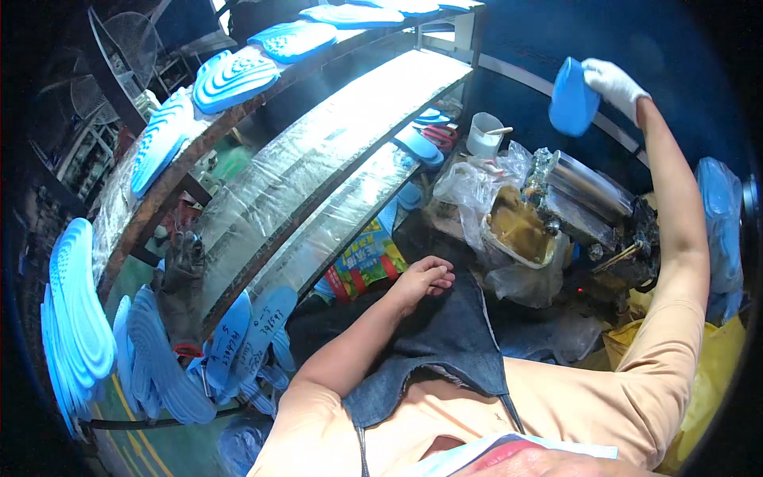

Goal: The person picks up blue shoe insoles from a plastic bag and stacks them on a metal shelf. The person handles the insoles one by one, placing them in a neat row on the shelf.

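Head view; the blue insole is at upper right, raised in the air in front of the dark blue wall, held up well apart from the metal roller and the tub of amber stuff below it; the right hand, in a white glove, is closed on the insole's upper end, the arm stretched far out; exact finger placement on the far face cannot be told.

Left hand bare, over the dark apron; fingers loosely curled, thumb near them; nothing visible in it; whether the fingertips press together cannot be told.

Handling note (judgement): best to grip only the end, leaving the broad faces untouched; hold firmly without creasing, since the insole is probably soft; give the roller and tub a wide berth, as a brush against either could smear it; the left hand best stays clear.
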`<action>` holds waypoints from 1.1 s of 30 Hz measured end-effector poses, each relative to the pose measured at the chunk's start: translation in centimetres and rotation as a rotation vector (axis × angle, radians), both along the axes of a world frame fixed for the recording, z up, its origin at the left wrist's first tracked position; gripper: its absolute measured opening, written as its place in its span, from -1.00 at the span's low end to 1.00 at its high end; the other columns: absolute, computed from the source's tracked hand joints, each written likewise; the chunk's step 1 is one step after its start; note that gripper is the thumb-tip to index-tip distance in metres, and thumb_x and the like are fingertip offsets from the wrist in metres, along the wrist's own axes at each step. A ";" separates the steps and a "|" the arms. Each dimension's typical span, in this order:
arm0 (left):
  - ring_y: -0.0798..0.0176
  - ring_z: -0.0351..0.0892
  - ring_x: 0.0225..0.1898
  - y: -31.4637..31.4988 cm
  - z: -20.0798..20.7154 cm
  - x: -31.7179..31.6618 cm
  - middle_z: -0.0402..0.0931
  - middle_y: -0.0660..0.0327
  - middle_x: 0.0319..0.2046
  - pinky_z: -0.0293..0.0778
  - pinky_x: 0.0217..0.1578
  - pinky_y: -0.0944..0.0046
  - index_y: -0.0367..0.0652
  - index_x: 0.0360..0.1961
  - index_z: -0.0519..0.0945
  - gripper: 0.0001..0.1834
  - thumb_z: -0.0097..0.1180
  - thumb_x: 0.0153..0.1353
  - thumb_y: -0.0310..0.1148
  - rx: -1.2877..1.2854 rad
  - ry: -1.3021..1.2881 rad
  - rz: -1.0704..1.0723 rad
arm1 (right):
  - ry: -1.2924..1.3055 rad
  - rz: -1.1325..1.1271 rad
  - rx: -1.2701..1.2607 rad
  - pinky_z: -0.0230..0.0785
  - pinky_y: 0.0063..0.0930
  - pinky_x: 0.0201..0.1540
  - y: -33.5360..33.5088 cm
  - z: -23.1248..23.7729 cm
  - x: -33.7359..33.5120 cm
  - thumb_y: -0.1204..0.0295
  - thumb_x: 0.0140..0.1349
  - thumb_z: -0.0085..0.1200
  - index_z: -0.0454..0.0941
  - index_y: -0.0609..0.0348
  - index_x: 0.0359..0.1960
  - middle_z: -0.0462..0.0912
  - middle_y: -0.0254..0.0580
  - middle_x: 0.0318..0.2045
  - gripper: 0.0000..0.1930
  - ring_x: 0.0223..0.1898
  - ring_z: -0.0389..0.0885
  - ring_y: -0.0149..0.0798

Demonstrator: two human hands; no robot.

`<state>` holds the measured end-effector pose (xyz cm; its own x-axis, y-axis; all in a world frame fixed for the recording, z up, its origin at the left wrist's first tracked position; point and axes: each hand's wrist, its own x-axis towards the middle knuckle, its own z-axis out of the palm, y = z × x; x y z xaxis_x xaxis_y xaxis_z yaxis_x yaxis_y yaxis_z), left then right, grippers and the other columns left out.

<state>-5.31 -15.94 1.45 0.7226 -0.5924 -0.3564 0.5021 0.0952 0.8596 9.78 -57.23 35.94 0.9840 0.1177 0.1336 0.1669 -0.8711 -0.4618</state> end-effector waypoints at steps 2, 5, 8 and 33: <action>0.39 0.54 -0.19 0.4 0.3 0.1 0.58 0.22 -0.16 0.45 -0.21 0.36 -0.12 0.01 0.50 -0.73 0.00 0.39 -0.24 0.007 0.011 0.012 | -0.052 -0.094 0.037 0.34 -0.42 -0.08 5.3 0.8 0.5 0.14 0.21 0.01 0.56 -0.04 -0.01 0.57 -0.36 -0.19 -0.64 -0.19 0.47 -0.37; 0.40 0.54 -0.17 0.3 0.0 0.7 0.58 0.23 -0.15 0.45 -0.19 0.35 -0.12 0.01 0.50 -0.73 0.00 0.38 -0.23 -0.016 0.025 -0.004 | 0.034 0.023 0.141 0.32 -0.36 -0.01 10.4 -0.2 4.0 0.01 0.24 0.05 0.53 -0.11 0.11 0.60 -0.45 -0.10 -0.54 -0.11 0.48 -0.42; 0.40 0.53 -0.16 -0.1 -0.3 1.1 0.58 0.24 -0.14 0.44 -0.16 0.35 -0.12 0.01 0.51 -0.72 0.01 0.37 -0.23 -0.012 0.013 -0.020 | 0.106 0.223 0.345 0.35 -0.43 -0.03 12.2 -2.9 10.5 -0.04 0.25 0.06 0.50 -0.11 0.14 0.60 -0.37 -0.09 -0.50 -0.11 0.51 -0.42; 0.41 0.51 -0.24 2.8 0.0 5.0 0.57 0.25 -0.25 0.44 -0.19 0.36 -0.19 -0.04 0.54 -0.73 0.06 0.30 -0.31 -0.062 -0.116 0.125 | 0.036 -0.067 -0.819 0.36 -0.09 0.18 20.8 -12.0 28.6 -0.08 -0.06 0.20 0.44 0.30 0.16 0.50 0.28 0.12 -0.17 0.18 0.48 0.07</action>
